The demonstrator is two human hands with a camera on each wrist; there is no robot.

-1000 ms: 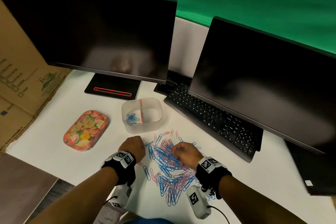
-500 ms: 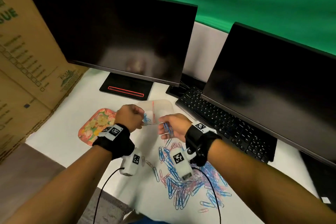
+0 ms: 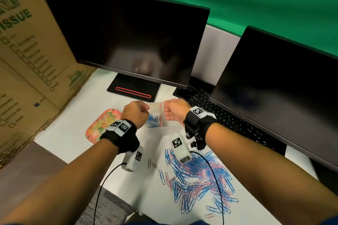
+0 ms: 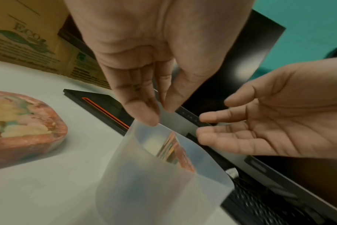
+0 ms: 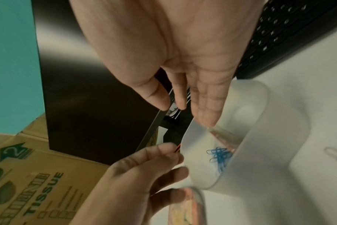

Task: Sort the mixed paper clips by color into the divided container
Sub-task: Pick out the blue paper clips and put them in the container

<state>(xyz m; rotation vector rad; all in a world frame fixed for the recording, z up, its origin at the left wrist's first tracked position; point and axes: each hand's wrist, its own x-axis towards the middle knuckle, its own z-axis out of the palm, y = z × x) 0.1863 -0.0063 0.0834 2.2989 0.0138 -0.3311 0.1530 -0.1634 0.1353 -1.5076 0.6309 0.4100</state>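
The translucent divided container stands behind the clip pile, with a pink divider across its middle. Several blue clips lie in its left compartment. My left hand hovers over the left rim, fingers hanging down loosely, thumb close to them, nothing seen between them. My right hand hovers over the right side with fingers straight and empty. The container and its blue clips show below that palm. The mixed blue and pink clip pile lies under my right forearm.
A floral tin lies left of the container. A monitor stand sits just behind it, and a black keyboard runs along the right. Two dark monitors stand at the back, and cardboard boxes wall off the left.
Both hands rose from the clip pile and moved forward over the container. The right hand pinched blue clips half a second ago and is now spread and empty.
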